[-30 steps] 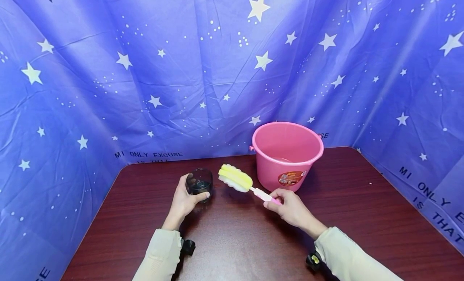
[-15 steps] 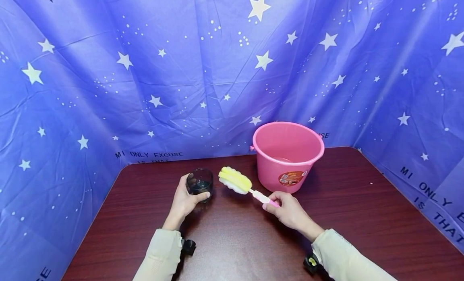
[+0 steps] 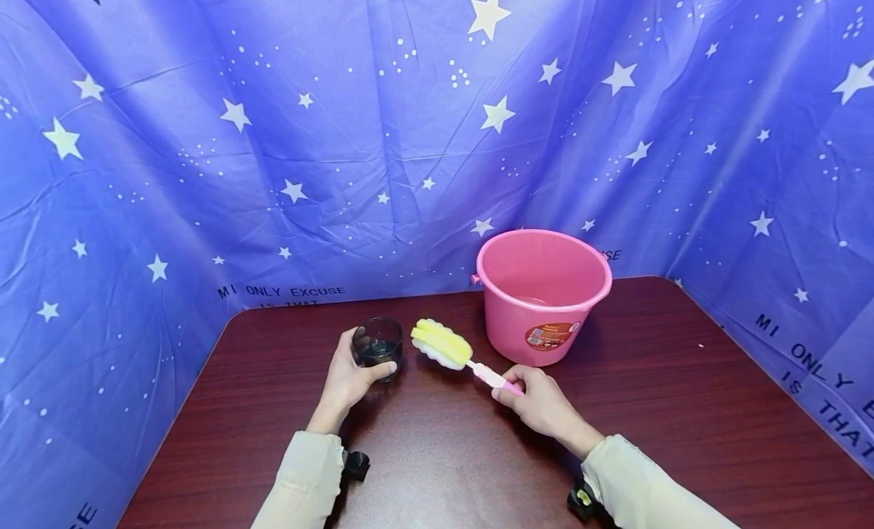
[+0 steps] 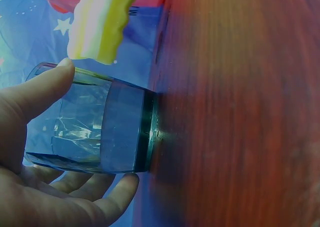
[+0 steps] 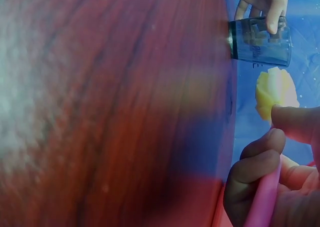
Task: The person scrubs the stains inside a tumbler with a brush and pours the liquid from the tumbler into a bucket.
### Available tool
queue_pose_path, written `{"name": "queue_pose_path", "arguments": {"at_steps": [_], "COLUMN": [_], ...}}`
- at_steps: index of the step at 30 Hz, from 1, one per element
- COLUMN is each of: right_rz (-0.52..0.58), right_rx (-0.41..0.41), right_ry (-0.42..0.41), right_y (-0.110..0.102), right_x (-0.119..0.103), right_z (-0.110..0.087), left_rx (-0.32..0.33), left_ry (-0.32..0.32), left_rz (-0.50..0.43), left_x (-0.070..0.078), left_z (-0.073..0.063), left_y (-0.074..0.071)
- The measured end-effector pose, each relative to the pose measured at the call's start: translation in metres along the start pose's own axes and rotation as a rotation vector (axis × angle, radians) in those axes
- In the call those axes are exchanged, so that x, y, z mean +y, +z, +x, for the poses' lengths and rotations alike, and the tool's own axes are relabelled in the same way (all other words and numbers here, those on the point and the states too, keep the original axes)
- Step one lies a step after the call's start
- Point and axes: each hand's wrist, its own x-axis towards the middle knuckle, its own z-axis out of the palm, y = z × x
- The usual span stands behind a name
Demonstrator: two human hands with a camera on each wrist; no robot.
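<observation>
My left hand (image 3: pixel 350 379) holds a dark tinted drinking glass (image 4: pixel 85 122), thumb on one side and fingers on the other. The glass stands upright at the tabletop, and it holds some liquid or a thick base low down. In my right hand (image 3: pixel 542 404) is a sponge cup brush, its pink and white handle (image 5: pixel 265 197) gripped between thumb and curled fingers. The brush's yellow and white sponge head (image 3: pixel 442 344) points left, in the air just right of the glass and apart from it.
A pink bucket (image 3: pixel 505 316) with an orange label stands at the back right, behind the brush. The dark red wooden table (image 3: pixel 423 453) is bordered by a blue star-patterned curtain (image 3: pixel 341 149) at the back and sides.
My right hand has drawn slightly nearer to me and to the left, and the brush's sponge head has dropped a little. The left hand and glass have stayed in place.
</observation>
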Motion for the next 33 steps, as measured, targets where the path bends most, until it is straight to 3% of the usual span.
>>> {"name": "queue_pose_path", "arguments": {"at_steps": [33], "right_rz": [-0.059], "right_rx": [-0.007], "right_ry": [0.020], "right_y": [0.0088], "right_x": [0.0021], "right_z": [0.0022], "left_rx": [-0.011], "left_ry": [-0.008], "left_rz": [-0.016], "left_x": [-0.0023], "left_z": [0.0015], "left_y": [-0.0004]}}
